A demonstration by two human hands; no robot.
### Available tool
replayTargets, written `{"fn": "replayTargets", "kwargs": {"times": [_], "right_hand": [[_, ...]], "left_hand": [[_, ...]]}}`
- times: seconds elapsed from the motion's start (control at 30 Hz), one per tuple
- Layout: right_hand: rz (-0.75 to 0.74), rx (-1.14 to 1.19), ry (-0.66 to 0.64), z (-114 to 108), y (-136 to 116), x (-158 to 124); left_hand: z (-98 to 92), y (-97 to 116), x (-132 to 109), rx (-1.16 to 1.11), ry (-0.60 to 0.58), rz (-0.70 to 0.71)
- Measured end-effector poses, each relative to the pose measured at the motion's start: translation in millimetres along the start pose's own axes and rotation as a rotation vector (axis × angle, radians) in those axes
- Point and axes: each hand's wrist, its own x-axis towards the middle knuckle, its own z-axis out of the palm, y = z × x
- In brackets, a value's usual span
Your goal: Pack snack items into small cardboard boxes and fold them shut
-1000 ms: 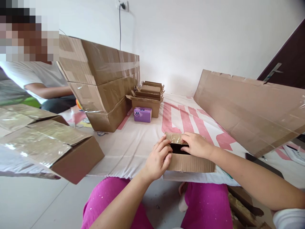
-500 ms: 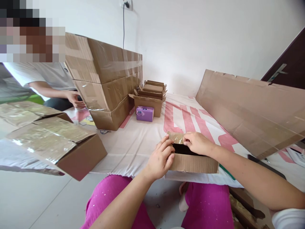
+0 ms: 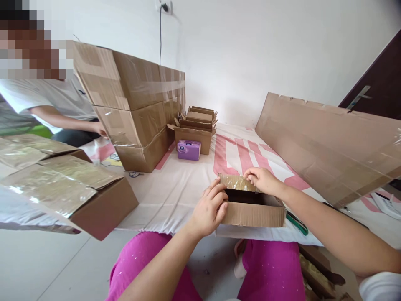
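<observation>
A small cardboard box (image 3: 253, 214) sits at the near edge of the cloth-covered surface, its dark inside showing. My left hand (image 3: 211, 209) is wrapped round the box's left end, fingers over the rim and thumb on the near wall. Along the far side, shiny clear tape covers a raised flap (image 3: 234, 182). My right hand (image 3: 263, 180) has its fingers curled in a pinch at that flap's upper edge, towards the right; the exact grip is partly hidden. A green-edged tool (image 3: 297, 223) lies just right of the box, partly under my right forearm.
Stacked taped boxes (image 3: 147, 121) stand at left, beside open boxes (image 3: 196, 136) and a purple tissue pack (image 3: 189, 150). More taped boxes (image 3: 103, 205) lie near left, by a co-worker's arm (image 3: 65, 119). A large cardboard sheet (image 3: 326, 142) leans at right.
My right hand has moved slightly right and up along the taped flap, uncovering more of the box's opening. My left hand keeps its hold. The co-worker's hand has slipped further behind the stack.
</observation>
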Motion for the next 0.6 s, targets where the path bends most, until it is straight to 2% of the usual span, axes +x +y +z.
{"fn": "replayTargets", "kwargs": {"times": [0.1, 0.23, 0.6], "right_hand": [[0.027, 0.014, 0.086, -4, 13, -1], [0.030, -0.001, 0.079, -7, 22, -8], [0.003, -0.022, 0.082, 1, 17, -22]], "left_hand": [[0.0, 0, 1, 0.001, -0.001, -0.001], [-0.3, 1, 1, 0.003, -0.008, -0.007], [0.3, 1, 2, -0.006, 0.001, 0.003]]}}
